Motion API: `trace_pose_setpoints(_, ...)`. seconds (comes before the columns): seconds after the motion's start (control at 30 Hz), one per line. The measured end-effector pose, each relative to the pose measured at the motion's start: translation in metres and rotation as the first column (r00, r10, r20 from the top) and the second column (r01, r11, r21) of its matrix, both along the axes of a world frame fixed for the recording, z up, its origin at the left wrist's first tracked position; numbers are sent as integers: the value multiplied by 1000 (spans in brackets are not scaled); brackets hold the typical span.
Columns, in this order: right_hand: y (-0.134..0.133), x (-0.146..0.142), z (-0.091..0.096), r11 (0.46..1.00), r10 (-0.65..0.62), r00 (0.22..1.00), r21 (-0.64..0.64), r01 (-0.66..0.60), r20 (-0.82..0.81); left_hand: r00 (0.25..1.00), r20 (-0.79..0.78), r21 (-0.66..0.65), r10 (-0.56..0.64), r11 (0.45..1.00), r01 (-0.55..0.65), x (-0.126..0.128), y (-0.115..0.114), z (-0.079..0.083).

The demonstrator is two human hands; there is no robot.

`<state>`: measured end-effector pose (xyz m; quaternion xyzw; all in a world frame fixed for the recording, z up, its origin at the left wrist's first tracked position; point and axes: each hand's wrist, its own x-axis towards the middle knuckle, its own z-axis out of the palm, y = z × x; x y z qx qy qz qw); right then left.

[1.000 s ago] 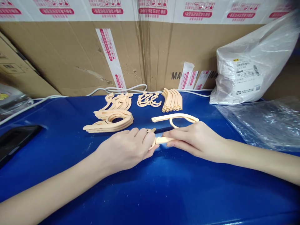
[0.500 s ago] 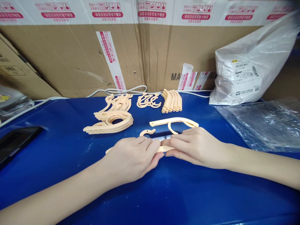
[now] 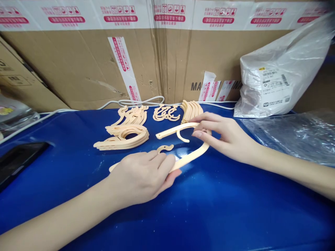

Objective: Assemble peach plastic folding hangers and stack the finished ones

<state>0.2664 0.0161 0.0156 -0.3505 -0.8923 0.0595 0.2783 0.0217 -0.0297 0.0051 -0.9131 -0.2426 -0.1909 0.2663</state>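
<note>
A beige folding clothes hanger (image 3: pixel 192 157) is stretched between my two hands over the blue surface. Closed round its lower arm is my left hand (image 3: pixel 148 176), with the arm's tip poking out on the far side. My right hand (image 3: pixel 222 136) pinches the hanger's bend, where its upper arm (image 3: pixel 170 130) and curved hook (image 3: pixel 182 137) meet the lower arm; fingers cover the joint. A loose curved hook piece (image 3: pixel 167 147) lies just beyond my left fingers, partly hidden by them.
Behind lie stacked beige hangers (image 3: pixel 131 139), loose hanger arms (image 3: pixel 134 115), several hooks (image 3: pixel 166 113) and a row of curved arms (image 3: pixel 192 108). A phone (image 3: pixel 23 162) is at left. Cartons (image 3: pixel 86 66), a white cable (image 3: pixel 107 104), a white parcel bag (image 3: pixel 272 80) and clear plastic (image 3: pixel 282 139) border the surface.
My right hand has moved up and away from my left. The upper arm and hook have shifted left, and more of the lower arm shows between my hands.
</note>
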Motion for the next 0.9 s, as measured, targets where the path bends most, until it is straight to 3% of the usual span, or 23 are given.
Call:
trace_pose_setpoints(0.07,2,0,-3,992,29,999,-127,-26,24,999,-27,-20,-38,999,38,-1,-1,-1)
trace_pose_setpoints(0.13,2,0,-6,986,47,998,-163,-40,38,995,-29,-63,-92,994,90,-3,-1,-4)
trace_pose_setpoints(0.27,0,0,-10,999,0,994,-42,5,111,970,14,-204,-241,949,239,-8,3,-11)
trace_pose_setpoints(0.37,-1,0,-11,995,-62,975,86,44,213,958,-17,-290,-286,918,269,-11,8,-9)
trace_pose_setpoints(0.6,6,4,-10,971,-184,921,210,115,344,989,-59,-177,-135,976,123,-14,17,-2)
trace_pose_setpoints(0.9,10,7,-16,954,-254,902,246,173,350,998,-36,-189,-43,981,35,-15,20,-7)
